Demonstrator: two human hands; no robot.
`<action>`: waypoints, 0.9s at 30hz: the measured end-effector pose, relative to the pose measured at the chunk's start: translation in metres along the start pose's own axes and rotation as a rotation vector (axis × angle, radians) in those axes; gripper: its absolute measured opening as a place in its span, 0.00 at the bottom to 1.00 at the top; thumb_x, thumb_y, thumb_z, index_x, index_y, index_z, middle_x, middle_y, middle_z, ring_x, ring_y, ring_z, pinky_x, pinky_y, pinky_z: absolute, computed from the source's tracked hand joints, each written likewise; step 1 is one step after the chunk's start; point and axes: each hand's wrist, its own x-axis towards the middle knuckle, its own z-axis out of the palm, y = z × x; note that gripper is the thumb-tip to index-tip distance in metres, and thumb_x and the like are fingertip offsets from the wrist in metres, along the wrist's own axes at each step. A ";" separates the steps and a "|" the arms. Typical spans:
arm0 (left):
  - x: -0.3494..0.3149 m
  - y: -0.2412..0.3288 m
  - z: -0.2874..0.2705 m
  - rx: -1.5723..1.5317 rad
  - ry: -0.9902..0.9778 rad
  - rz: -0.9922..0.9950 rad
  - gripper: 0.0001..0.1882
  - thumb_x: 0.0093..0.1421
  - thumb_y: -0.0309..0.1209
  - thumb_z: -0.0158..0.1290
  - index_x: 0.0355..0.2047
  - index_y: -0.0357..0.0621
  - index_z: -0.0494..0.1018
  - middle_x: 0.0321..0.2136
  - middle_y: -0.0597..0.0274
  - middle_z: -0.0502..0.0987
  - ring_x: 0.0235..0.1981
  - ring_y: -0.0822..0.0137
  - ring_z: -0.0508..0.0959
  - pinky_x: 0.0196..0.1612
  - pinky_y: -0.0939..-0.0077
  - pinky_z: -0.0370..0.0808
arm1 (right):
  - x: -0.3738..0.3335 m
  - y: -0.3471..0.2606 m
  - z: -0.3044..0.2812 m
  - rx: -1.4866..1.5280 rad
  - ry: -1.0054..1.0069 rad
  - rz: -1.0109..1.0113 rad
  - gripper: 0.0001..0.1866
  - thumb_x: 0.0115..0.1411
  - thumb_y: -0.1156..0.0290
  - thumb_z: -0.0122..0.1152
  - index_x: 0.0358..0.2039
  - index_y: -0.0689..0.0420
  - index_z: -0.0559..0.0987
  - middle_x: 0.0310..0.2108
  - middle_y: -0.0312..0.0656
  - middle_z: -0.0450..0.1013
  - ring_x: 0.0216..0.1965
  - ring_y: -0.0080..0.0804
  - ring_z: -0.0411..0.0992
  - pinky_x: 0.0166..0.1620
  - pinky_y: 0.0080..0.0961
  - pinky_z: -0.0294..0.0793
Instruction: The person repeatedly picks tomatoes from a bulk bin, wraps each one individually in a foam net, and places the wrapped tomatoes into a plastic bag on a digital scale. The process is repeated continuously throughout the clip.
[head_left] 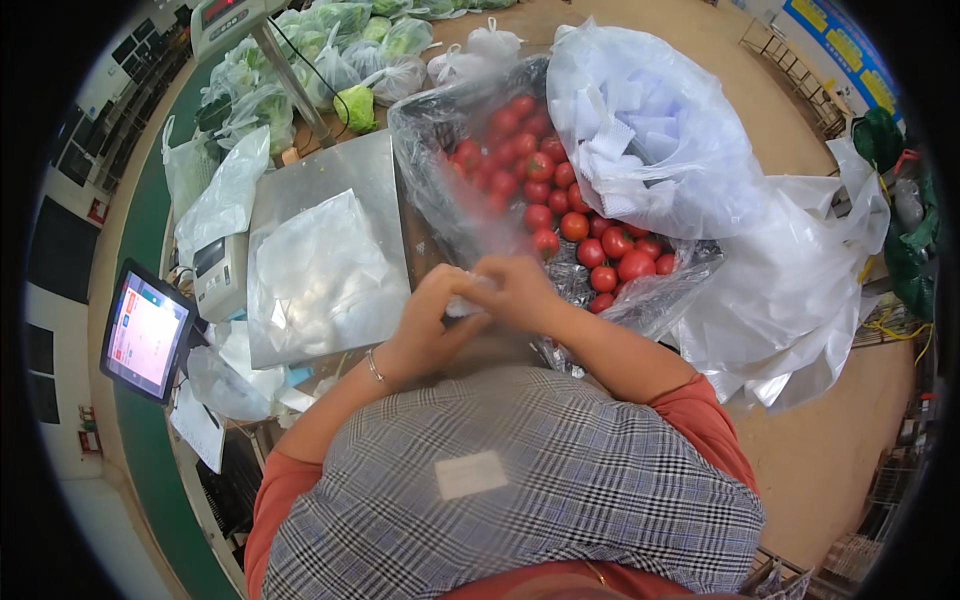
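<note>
My left hand [428, 312] and my right hand [516, 290] meet in front of my apron, fingers pinched together. Between them is a crumpled bit of whitish plastic [462, 304], seemingly part of a thin plastic bag. A hazy, see-through sheet blurs some tomatoes just beyond my fingers; whether it joins that plastic I cannot tell. Past my right hand sits a crate lined with clear film [425, 130], holding many loose red tomatoes [575, 227]. Left of my hands, a stack of flat clear bags [325, 265] lies on the metal scale platform [375, 165].
A big clear bag of white netting pieces [650, 130] covers the crate's far right corner. White plastic sheeting [790, 290] hangs on the right. Leftward stand a label printer [220, 275] and a screen [147, 330]. Bagged green vegetables [340, 50] pile up behind the scale's post [292, 85].
</note>
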 end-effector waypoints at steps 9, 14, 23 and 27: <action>-0.021 -0.023 0.001 0.328 -0.120 -0.361 0.13 0.57 0.29 0.57 0.41 0.36 0.74 0.30 0.60 0.77 0.32 0.64 0.77 0.39 0.72 0.73 | 0.038 0.000 -0.028 0.085 -0.128 -0.100 0.09 0.53 0.64 0.65 0.30 0.56 0.80 0.25 0.42 0.76 0.26 0.28 0.75 0.31 0.29 0.73; -0.037 -0.034 -0.003 -0.608 0.061 -0.724 0.18 0.63 0.32 0.50 0.50 0.36 0.72 0.41 0.61 0.79 0.39 0.66 0.77 0.43 0.72 0.73 | 0.085 0.171 -0.065 -0.956 -0.379 0.059 0.13 0.54 0.62 0.58 0.37 0.54 0.79 0.33 0.50 0.77 0.35 0.51 0.76 0.37 0.44 0.75; -0.043 -0.033 -0.021 -1.221 0.220 -0.686 0.36 0.68 0.54 0.36 0.65 0.37 0.53 0.62 0.56 0.63 0.60 0.60 0.66 0.63 0.62 0.62 | 0.089 0.115 -0.071 -0.788 -0.003 0.222 0.21 0.52 0.60 0.64 0.44 0.57 0.76 0.46 0.51 0.73 0.45 0.49 0.74 0.47 0.40 0.73; -0.052 -0.034 -0.021 -1.212 0.150 -0.648 0.37 0.67 0.54 0.40 0.65 0.39 0.52 0.61 0.58 0.64 0.60 0.62 0.67 0.61 0.63 0.66 | 0.070 -0.009 -0.061 -0.039 0.110 -0.383 0.26 0.44 0.68 0.72 0.46 0.54 0.77 0.44 0.46 0.73 0.45 0.44 0.72 0.50 0.39 0.70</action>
